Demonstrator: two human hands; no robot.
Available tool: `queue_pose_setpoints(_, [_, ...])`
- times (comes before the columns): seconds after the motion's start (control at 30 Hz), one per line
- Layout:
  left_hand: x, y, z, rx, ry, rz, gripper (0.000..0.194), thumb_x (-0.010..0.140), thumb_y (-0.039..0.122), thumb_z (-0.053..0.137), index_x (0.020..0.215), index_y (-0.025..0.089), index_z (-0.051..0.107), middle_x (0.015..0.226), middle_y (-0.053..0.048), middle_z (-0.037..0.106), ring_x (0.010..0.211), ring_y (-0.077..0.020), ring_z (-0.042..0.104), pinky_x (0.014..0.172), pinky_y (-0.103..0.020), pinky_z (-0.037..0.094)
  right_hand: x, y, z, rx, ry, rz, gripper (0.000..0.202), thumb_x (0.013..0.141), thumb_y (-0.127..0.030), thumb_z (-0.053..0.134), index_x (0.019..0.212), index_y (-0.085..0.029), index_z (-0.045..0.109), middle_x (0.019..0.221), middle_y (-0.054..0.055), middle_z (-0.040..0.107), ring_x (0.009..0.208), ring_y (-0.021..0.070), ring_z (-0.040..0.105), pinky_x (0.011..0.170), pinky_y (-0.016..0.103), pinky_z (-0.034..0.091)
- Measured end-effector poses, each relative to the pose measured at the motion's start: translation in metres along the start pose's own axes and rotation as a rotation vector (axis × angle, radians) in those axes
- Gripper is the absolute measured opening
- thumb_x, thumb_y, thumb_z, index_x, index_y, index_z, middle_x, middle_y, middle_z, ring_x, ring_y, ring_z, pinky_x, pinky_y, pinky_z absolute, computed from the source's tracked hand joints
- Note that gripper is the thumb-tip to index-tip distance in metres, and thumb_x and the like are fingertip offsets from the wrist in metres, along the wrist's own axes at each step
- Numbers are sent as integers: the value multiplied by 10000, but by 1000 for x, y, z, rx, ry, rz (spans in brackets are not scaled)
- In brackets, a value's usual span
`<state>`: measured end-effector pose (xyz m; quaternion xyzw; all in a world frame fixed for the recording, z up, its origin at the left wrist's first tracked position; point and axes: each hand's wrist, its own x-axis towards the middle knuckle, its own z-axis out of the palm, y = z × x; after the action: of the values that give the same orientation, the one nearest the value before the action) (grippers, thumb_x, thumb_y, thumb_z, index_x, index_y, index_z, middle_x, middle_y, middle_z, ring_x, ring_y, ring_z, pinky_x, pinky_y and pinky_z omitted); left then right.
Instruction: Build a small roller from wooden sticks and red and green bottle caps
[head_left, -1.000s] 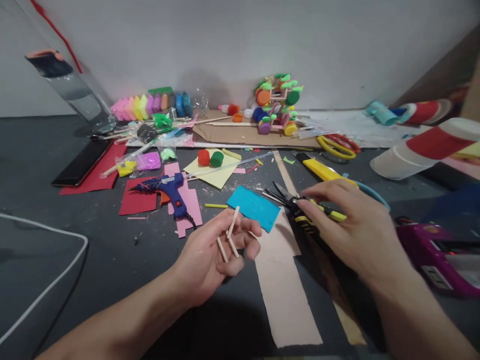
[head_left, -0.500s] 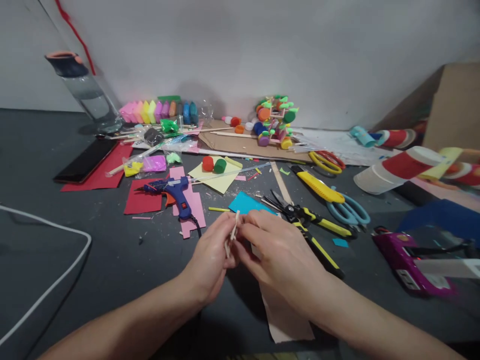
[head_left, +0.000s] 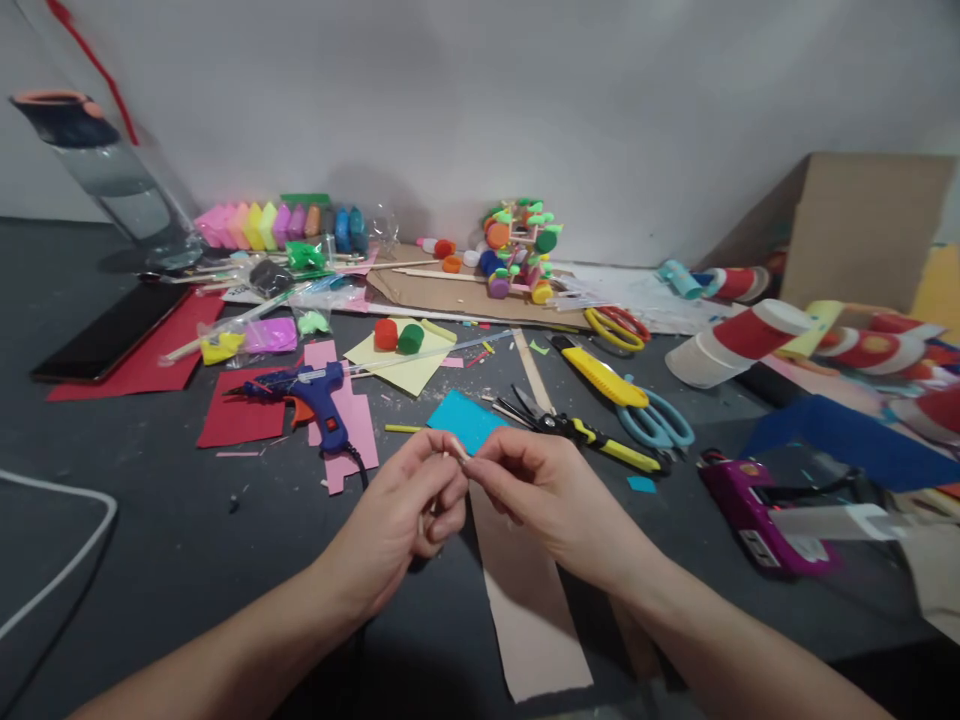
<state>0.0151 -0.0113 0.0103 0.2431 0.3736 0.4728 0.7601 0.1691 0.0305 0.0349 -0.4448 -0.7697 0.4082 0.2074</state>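
Observation:
My left hand (head_left: 405, 505) is closed, its fingers curled around small pale stick pieces (head_left: 427, 522) that are mostly hidden in the palm. Thumb and forefinger of my right hand (head_left: 555, 490) pinch close to the left fingertips, where a thin pale stick piece (head_left: 456, 450) shows between the hands. Under the right hand lies a strip of cardboard (head_left: 525, 610). Just beyond the fingertips is a blue paper piece (head_left: 457, 415). Black-and-yellow pliers (head_left: 570, 428) rest on the far side of my right hand.
A blue glue gun (head_left: 322, 400) lies on pink paper to the left. A yellow utility knife (head_left: 604, 372) and blue-handled scissors (head_left: 660, 415) lie right. A purple device (head_left: 765, 520), paper cups (head_left: 739, 345) and a water bottle (head_left: 112, 180) stand around the edges.
The view has shifted right. My hands have turned: the left fingers now curl over the stick pieces, and the right fingertips meet the left ones, uncovering more of the cardboard strip.

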Motion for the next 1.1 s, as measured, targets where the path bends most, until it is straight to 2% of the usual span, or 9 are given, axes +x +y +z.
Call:
queue_pose_setpoints(0.13, [2,-5,-7,96,66,43,275,888,427,690,910,191,550,554,120,331,436,-39,195,399,-165,114,-2,1,6,-79,-7,-20,355,993,-344,519,677,-191,565,578,-62,544,532,86,488,508,192,400])
queue_pose_setpoints(0.23, [1,-3,-9,157,122,87,292,916,454,654,852,184,562,534,103,354,440,-44,214,409,-169,126,-9,4,-6,-236,9,-32,253,983,-342,542,805,-208,664,699,-32,662,628,118,596,599,220,463])
queue_pose_setpoints(0.3, [0,0,-8,195,135,144,310,955,455,596,823,176,562,575,74,455,437,-33,244,419,-171,152,-19,14,-23,-406,124,4,215,974,-356,538,1009,-197,677,882,50,716,805,202,659,742,321,506])
queue_pose_setpoints(0.37, [-1,2,-6,205,124,179,317,972,456,566,821,178,547,617,57,524,423,-22,242,420,-174,152,-30,31,-42,-597,232,53,384,931,-424,578,1192,-146,630,1153,188,683,1101,359,609,923,506,463])
queue_pose_setpoints(0.47, [-3,2,-2,173,79,148,311,943,479,601,846,190,540,572,86,443,421,-31,219,412,-179,128,-46,61,-60,-789,222,105,563,828,-483,665,1228,-89,626,1201,267,663,1113,470,592,931,637,436])
queue_pose_setpoints(0.6, [-5,-1,0,189,-9,84,323,905,494,650,921,175,601,604,93,362,450,-38,216,425,-194,122,-50,85,-63,-924,203,97,525,825,-404,611,1244,-89,621,1154,227,673,1065,416,619,928,561,476])
queue_pose_setpoints(0.83, [-8,2,1,199,-51,143,323,910,503,647,955,183,635,594,80,409,450,-45,203,435,-212,114,-42,93,-68,-945,279,28,418,806,-304,554,1166,-98,611,1022,189,666,967,371,644,824,489,527])
queue_pose_setpoints(0.97, [-9,4,2,181,-58,185,293,905,468,672,867,178,650,528,85,381,459,-57,233,446,-212,159,-42,74,-72,-846,299,-80,453,786,-259,548,1221,-136,527,1127,179,656,988,339,668,822,451,544])
queue_pose_setpoints(1.1, [-9,1,0,258,35,208,232,887,398,711,832,176,673,550,38,515,486,-71,343,449,-218,192,-31,44,-60,-647,151,-286,530,780,-231,562,1299,-203,459,1159,117,659,1030,280,676,863,387,551])
